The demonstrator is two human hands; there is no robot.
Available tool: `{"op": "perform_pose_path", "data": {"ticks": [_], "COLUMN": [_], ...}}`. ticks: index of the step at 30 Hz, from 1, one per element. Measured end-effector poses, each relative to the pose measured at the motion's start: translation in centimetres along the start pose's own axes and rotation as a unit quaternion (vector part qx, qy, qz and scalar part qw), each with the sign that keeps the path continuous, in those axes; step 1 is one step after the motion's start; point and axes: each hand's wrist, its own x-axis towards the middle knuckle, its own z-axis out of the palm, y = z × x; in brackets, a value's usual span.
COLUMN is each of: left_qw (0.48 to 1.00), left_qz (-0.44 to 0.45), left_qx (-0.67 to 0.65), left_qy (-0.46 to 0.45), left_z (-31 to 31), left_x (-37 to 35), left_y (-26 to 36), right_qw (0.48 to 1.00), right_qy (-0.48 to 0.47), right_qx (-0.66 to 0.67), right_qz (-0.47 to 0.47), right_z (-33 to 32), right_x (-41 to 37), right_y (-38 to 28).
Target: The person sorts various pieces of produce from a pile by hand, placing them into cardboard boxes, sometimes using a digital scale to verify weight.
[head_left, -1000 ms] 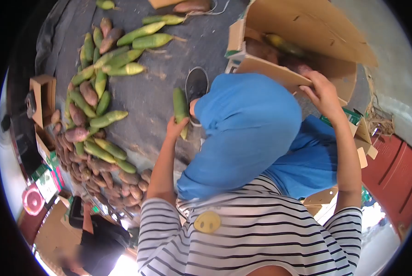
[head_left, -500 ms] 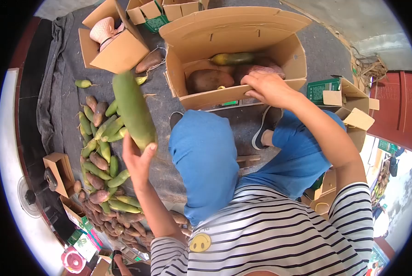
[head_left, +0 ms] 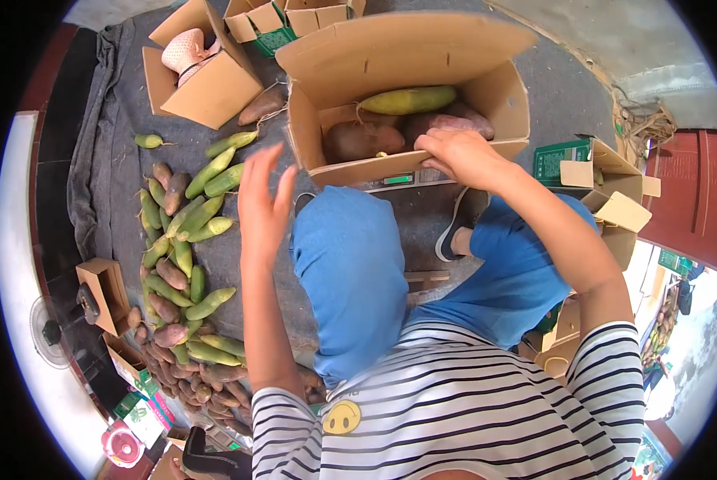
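My left hand [head_left: 264,196] is raised with fingers spread and nothing in it, between the vegetable pile and the box. My right hand [head_left: 466,158] grips the near edge of an open cardboard box [head_left: 406,44], fingers over the rim and thumb outside. Inside the box, a long green radish [head_left: 409,100] lies along the back, with large purple-brown root vegetables [head_left: 365,141] in front of it. A scale with a lit green display [head_left: 398,180] shows under the box. Left of my left hand, green radishes [head_left: 209,172] lie loosely on the dark ground cloth.
Many smaller purple-brown roots [head_left: 202,392] are heaped at the lower left. A carton holding a pink hat [head_left: 186,51] stands at the upper left, beside a lone purple-brown root [head_left: 263,105]. More green-printed cartons [head_left: 564,164] stand on the right. My blue-trousered knee [head_left: 346,256] is before the box.
The large green radish has left my left hand, which has moved up and right with its fingers spread. My right hand stays on the box edge. The view has shifted slightly.
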Motion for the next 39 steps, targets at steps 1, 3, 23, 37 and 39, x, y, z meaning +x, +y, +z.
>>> {"op": "perform_pose_path", "data": {"ticks": [1, 3, 23, 37, 39], "left_qw": [0.999, 0.994, 0.739, 0.500, 0.482], "left_qz": [-0.038, -0.111, -0.598, -0.576, -0.549], "left_qx": [-0.012, -0.006, -0.283, -0.549, -0.574], "left_qy": [0.007, -0.012, 0.126, 0.343, 0.369], "left_z": [-0.2, 0.3, 3.2, 6.3, 7.0], "left_x": [-2.1, -6.9, -24.0, -12.3, -12.0], "left_y": [-1.7, -5.4, -29.1, -39.5, -40.5], "right_qw": [1.000, 1.000, 0.999, 0.993, 0.993], "right_qy": [-0.006, -0.010, -0.040, -0.072, -0.073], "right_qx": [0.006, 0.008, 0.016, 0.031, 0.033], "right_qz": [0.001, 0.002, 0.030, 0.091, 0.089], "right_z": [-0.3, -0.7, -1.6, -1.8, -1.7], "right_x": [0.1, 0.2, 2.0, 3.3, 3.3], "right_y": [-0.1, -0.3, -2.3, -3.5, -3.3]}}
